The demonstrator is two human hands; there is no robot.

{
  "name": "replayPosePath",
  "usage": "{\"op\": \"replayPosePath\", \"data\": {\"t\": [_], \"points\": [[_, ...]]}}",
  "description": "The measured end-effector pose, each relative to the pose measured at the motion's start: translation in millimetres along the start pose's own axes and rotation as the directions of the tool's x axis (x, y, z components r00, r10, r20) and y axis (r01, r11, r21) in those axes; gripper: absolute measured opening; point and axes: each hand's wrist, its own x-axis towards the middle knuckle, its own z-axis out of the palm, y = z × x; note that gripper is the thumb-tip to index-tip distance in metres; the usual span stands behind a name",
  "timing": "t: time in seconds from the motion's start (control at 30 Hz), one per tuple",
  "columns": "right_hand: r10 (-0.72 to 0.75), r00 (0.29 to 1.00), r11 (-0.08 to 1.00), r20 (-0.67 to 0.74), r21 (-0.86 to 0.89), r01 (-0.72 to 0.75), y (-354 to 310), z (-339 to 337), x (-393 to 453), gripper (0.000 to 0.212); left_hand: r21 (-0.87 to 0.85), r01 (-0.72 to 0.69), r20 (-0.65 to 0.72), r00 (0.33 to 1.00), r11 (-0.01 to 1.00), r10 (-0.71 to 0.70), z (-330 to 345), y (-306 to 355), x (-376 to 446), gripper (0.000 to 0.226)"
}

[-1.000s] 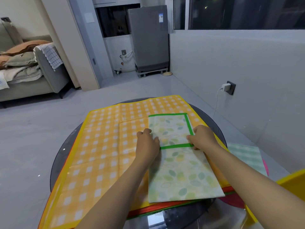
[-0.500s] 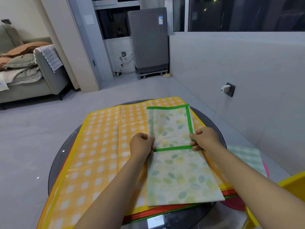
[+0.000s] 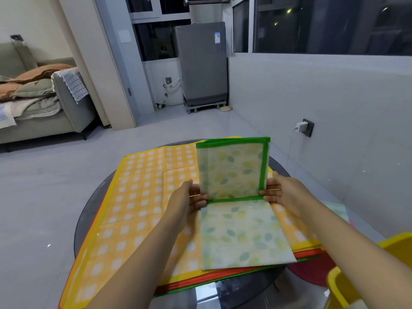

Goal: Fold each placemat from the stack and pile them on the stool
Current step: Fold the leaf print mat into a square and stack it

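A leaf-print placemat with a green border (image 3: pixel 236 206) lies on top of the stack, its far half lifted upright. My left hand (image 3: pixel 189 199) pinches its left edge at the fold line. My right hand (image 3: pixel 281 192) pinches the right edge at the same height. Beneath it lies the stack of placemats, topped by an orange-and-white checked placemat (image 3: pixel 138 210), with red and green edges showing below. The stack rests on a round dark glass table (image 3: pixel 89 210). At the right, a folded pale green checked placemat (image 3: pixel 336 210) lies on a pink stool (image 3: pixel 312 273).
A yellow plastic chair (image 3: pixel 361 275) stands at the lower right. A grey wall with a plugged-in charger (image 3: pixel 301 127) runs along the right. A sofa (image 3: pixel 44 103) with bedding stands far left, a grey washing machine (image 3: pixel 201 65) at the back.
Both hands have taken hold of the leaf-print placemat's side edges and lifted its far half from flat to upright. The camera view has tilted up.
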Motion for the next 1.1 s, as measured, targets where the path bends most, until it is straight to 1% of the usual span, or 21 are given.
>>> {"op": "replayPosePath", "data": {"t": [0.07,0.13,0.17,0.2,0.23,0.3,0.37,0.43,0.5,0.7,0.8,0.9,0.93,0.97,1.0,1.03,1.07,1.1], "points": [[-0.005,1.000,1.000,-0.005,0.008,0.005,1,-3,-1,0.039,0.036,-0.018,0.016,1.000,0.999,0.018,-4,-1,-4,0.043],[-0.023,1.000,0.999,0.001,-0.032,0.023,3,-7,-3,0.030,0.117,-0.050,0.026,0.999,0.992,0.048,-8,-2,-7,0.044],[-0.037,0.999,0.994,0.008,-0.099,0.038,4,-8,-5,0.028,0.187,-0.076,0.034,0.997,0.979,0.071,-10,-4,-8,0.045],[-0.052,0.998,0.979,0.018,-0.195,0.054,5,-9,-7,0.032,0.267,-0.107,0.044,0.994,0.958,0.099,-12,-5,-9,0.045],[-0.065,0.997,0.956,0.029,-0.283,0.071,5,-11,-9,0.036,0.336,-0.139,0.055,0.990,0.931,0.128,-13,-7,-10,0.044],[-0.092,0.995,0.915,0.050,-0.390,0.104,5,-11,-13,0.035,0.422,-0.182,0.064,0.983,0.888,0.171,-14,-10,-12,0.042],[-0.140,0.988,0.868,0.065,-0.473,0.154,7,-12,-14,0.030,0.479,-0.216,0.069,0.975,0.851,0.209,-12,-11,-15,0.039],[-0.198,0.976,0.788,0.087,-0.578,0.211,10,-11,-16,0.027,0.516,-0.245,0.083,0.968,0.821,0.237,-9,-13,-19,0.035],[-0.250,0.962,0.716,0.112,-0.648,0.261,11,-9,-18,0.024,0.556,-0.269,0.094,0.961,0.787,0.261,-7,-14,-20,0.029],[-0.314,0.943,0.610,0.109,-0.738,0.289,14,-4,-23,0.019,0.629,-0.288,0.111,0.953,0.722,0.283,0,-16,-24,0.019],[-0.324,0.937,0.555,0.132,-0.776,0.301,17,-4,-27,0.023,0.711,-0.317,0.163,0.943,0.628,0.291,0,-20,-20,0.016],[-0.350,0.916,0.439,0.195,-0.830,0.344,22,-4,-28,0.024,0.770,-0.339,0.207,0.934,0.540,0.290,1,-24,-16,0.015],[-0.348,0.911,0.387,0.220,-0.852,0.353,23,-4,-28,0.024,0.802,-0.333,0.216,0.936,0.495,0.279,2,-24,-18,0.016],[-0.349,0.905,0.339,0.242,-0.868,0.363,26,-3,-28,0.024,0.852,-0.323,0.217,0.934,0.411,0.285,4,-26,-19,0.020],[-0.354,0.900,0.304,0.255,-0.878,0.369,28,-2,-27,0.024,0.909,-0.317,0.225,0.921,0.272,0.319,6,-26,-23,0.026],[-0.361,0.895,0.277,0.263,-0.886,0.372,30,-1,-27,0.025,0.939,-0.324,0.265,0.892,0.111,0.366,10,-26,-27,0.031],[-0.373,0.887,0.254,0.272,-0.890,0.379,32,-1,-27,0.026,0.934,-0.358,0.334,0.855,-0.014,0.396,13,-27,-30,0.035],[-0.380,0.882,0.234,0.279,-0.894,0.383,34,-1,-25,0.027,0.908,-0.414,0.407,0.828,-0.071,0.386,18,-29,-32,0.040]]}}
